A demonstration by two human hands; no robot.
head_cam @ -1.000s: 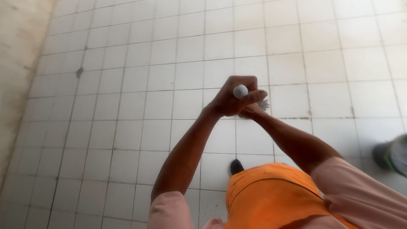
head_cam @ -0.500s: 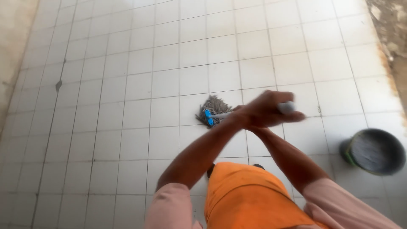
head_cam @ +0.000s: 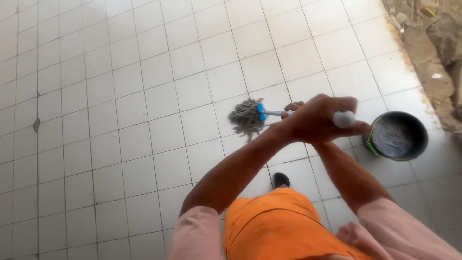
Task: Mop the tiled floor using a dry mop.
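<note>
A string mop, its grey head [head_cam: 245,117] held by a blue collar, rests on the white tiled floor [head_cam: 144,96] in front of me. Its pale handle [head_cam: 273,113] runs right into my hands, ending in a rounded tip. My left hand [head_cam: 317,121] is closed over the top of the handle. My right hand [head_cam: 291,107] grips the handle just below and is mostly hidden behind the left; only its fingers show. I wear an orange apron over pink sleeves.
A dark round bucket [head_cam: 385,118] holding grey water stands on the tiles right of my hands. Bare dirt and rubble [head_cam: 433,43] border the tiles at the upper right. My dark shoe [head_cam: 281,179] shows below the hands. A chipped tile [head_cam: 36,125] lies far left.
The mop head has swung out from behind my hands to their left on the tiles. My view has turned right, bringing the bucket and the dirt edge further into sight.
</note>
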